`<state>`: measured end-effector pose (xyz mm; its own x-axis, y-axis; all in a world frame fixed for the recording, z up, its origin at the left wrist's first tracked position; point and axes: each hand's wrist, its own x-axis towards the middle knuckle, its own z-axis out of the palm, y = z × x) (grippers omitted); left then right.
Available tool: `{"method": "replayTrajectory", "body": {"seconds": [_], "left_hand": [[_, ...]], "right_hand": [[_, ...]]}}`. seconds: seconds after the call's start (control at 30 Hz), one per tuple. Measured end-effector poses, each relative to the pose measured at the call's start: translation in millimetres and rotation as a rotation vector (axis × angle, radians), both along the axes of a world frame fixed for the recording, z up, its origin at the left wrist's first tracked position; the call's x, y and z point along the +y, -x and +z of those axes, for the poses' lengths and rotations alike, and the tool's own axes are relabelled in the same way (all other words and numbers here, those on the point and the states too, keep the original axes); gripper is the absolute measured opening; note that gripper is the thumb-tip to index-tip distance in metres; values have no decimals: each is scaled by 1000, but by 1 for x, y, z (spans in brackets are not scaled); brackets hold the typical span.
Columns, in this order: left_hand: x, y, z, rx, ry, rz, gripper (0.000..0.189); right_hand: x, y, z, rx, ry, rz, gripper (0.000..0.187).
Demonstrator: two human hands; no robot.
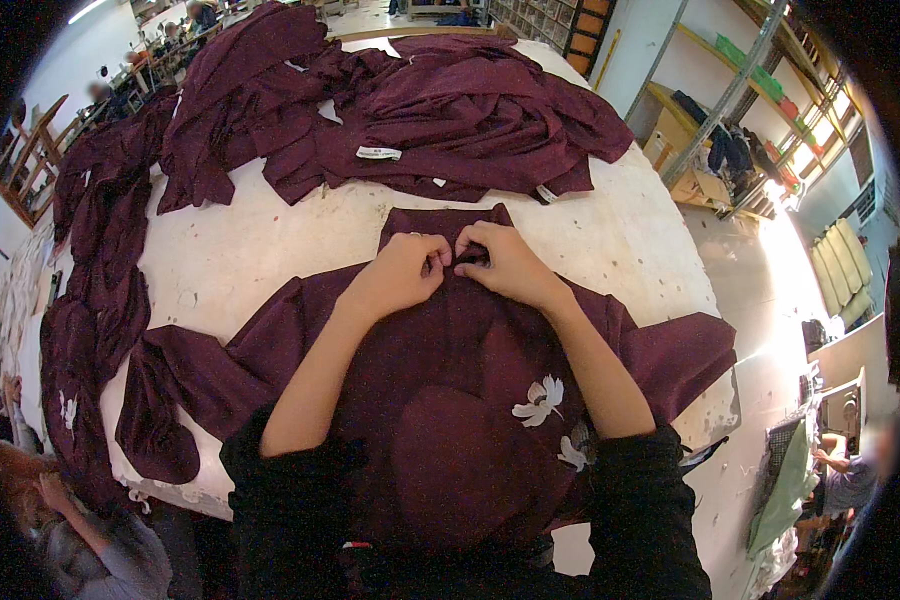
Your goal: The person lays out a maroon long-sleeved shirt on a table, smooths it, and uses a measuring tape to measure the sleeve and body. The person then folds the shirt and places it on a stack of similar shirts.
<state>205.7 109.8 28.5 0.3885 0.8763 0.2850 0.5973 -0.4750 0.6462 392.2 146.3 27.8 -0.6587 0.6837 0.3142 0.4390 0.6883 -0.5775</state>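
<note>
A dark maroon knit garment lies spread before me, its sleeves out to both sides and its high collar pointing away. White flower motifs show on its lower right part. My left hand pinches the fabric just below the collar between thumb and fingers. Close beside it, my right hand pinches the same spot from the other side, with a small fold of cloth in its curled fingers. The fingertips nearly meet at the garment's middle, and whatever lies between them is too small to make out.
A large heap of maroon garments with white labels covers the far side of the white table. More maroon cloth runs down the left edge. A co-worker's arm is at lower left. Metal shelving stands at right.
</note>
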Motion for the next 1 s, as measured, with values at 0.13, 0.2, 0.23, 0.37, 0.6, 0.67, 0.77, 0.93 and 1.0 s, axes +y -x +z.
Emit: {"method": "replayTrajectory", "body": {"seconds": [0.13, 0.2, 0.23, 0.37, 0.6, 0.67, 0.77, 0.93, 1.0], "left_hand": [[1, -10, 0, -41, 12, 52, 11], [-1, -13, 0, 19, -34, 101, 11], [-7, -6, 2, 64, -52, 148, 11], [-1, -9, 2, 34, 48, 111, 16], [-7, 7, -9, 143, -106, 183, 18], [11, -23, -12, 149, -272, 84, 21], [10, -9, -16, 207, -171, 150, 21], [1, 11, -20, 206, -166, 191, 22], [5, -7, -13, 156, -79, 176, 20]], "right_hand": [[-13, 4, 4, 32, 20, -133, 34], [-38, 10, 23, -136, -304, -254, 44], [-60, 18, 43, -95, -245, -123, 48], [-188, -2, 82, -254, -18, 564, 74], [-197, -115, 127, -191, -107, -3, 27], [-200, -176, 166, -115, -161, -614, 33], [-153, -191, 169, -272, -472, -513, 33], [-231, -84, 116, -535, -45, -486, 18], [-297, -60, 69, -449, -68, -184, 37]]}}
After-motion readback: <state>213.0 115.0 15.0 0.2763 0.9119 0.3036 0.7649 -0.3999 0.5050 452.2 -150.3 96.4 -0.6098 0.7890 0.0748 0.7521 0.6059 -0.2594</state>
